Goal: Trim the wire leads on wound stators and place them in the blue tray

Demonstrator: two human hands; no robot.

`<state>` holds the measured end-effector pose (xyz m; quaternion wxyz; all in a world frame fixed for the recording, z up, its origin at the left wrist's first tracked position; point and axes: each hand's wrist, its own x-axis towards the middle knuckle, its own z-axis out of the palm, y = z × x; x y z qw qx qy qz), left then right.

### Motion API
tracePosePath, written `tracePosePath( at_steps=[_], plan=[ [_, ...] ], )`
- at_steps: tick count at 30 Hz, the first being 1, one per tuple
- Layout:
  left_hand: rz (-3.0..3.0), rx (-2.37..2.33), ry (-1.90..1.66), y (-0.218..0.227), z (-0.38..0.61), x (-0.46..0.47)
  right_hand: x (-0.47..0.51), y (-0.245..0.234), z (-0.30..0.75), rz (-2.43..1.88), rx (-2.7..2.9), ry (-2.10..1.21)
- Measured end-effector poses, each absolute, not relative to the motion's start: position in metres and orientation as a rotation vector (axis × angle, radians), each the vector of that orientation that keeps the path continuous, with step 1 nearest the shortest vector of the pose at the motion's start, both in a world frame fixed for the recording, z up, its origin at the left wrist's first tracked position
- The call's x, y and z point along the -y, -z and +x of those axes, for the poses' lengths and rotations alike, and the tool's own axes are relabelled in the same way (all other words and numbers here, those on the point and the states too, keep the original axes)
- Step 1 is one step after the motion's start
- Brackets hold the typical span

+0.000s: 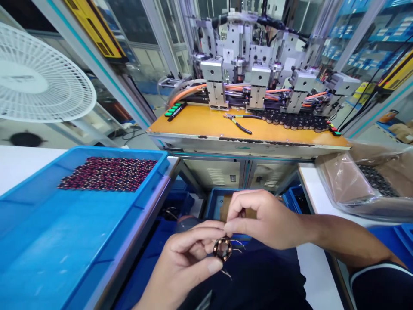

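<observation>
Between the thumb and fingers of my left hand (pixel 185 258) is a small ring-shaped motor stator (pixel 222 249) with copper windings and a dark rim. Several thin wire leads (pixel 238 245) stick out from it to the right and below. My right hand (pixel 258 217) is closed in a pinch at the stator's upper edge, thumb against fingertips. What lies in that pinch is too small to make out, perhaps hidden by the fingertips. Both hands are above my lap, their fingertips nearly touching.
On the left, a blue tray (pixel 38 224) holds rows of small dark-red parts (pixel 109 174). Ahead stands a machine with an orange table (pixel 193 125), bearing pliers (pixel 240 122) and a cluster of black parts (pixel 295 119). A plastic-lined carton (pixel 342 181) sits right; a white fan (pixel 45 77) left.
</observation>
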<state>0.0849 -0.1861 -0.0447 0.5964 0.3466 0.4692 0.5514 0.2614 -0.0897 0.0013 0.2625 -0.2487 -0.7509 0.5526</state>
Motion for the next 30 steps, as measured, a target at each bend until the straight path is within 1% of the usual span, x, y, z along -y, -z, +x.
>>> tracePosePath(
  at_steps=[3, 6, 8, 13, 19, 23, 30],
  plan=[
    [0.823, -1.075, -1.371, 0.047, 0.086, 0.185, 0.099, -0.007, 0.268, -0.906, 1.922, -1.638],
    [0.945, -0.991, -1.325, 0.052, 0.081, 0.182, 0.102, -0.014, 0.271, -1.013, 1.872, -1.830],
    [1.069, -0.937, -1.272, 0.055, 0.076, 0.179, 0.101, -0.019, 0.270, -1.059, 1.937, -1.864],
    [1.149, -0.886, -1.214, 0.060, 0.069, 0.178, 0.096, -0.028, 0.266, -1.094, 2.266, -1.695],
    [1.068, -0.800, -1.245, 0.059, 0.073, 0.179, 0.103, -0.017, 0.269, -0.770, 2.290, -1.505],
    [1.073, -0.727, -1.290, 0.057, 0.077, 0.174, 0.109, -0.009, 0.273, -0.679, 2.171, -1.532],
    [1.167, -0.711, -1.343, 0.058, 0.080, 0.170, 0.112, -0.008, 0.275, -0.731, 2.130, -1.592]
  ],
)
